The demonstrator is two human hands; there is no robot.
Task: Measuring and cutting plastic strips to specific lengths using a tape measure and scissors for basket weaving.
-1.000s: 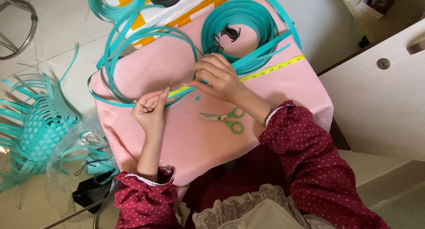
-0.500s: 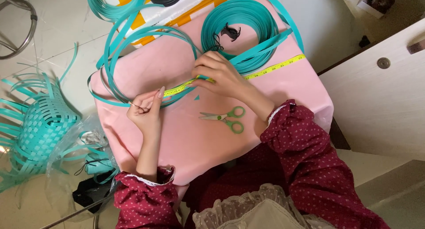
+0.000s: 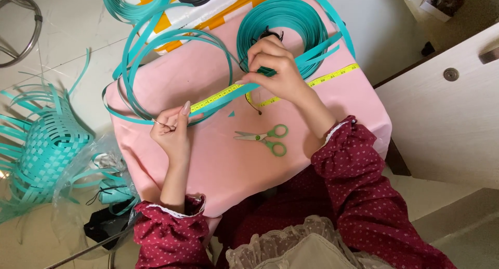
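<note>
Your left hand (image 3: 170, 129) and right hand (image 3: 275, 71) each pinch a teal strip (image 3: 218, 100) taut along the yellow tape measure (image 3: 332, 74) on the pink table (image 3: 218, 160). It looks light, springy and slick, so grip near the ends.

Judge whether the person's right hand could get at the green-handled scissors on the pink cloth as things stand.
Probably yes. The green-handled scissors lie bare on the pink cloth just below the right hand, nothing covering them. But that hand is pinching the teal plastic strip and would have to release it.
</note>
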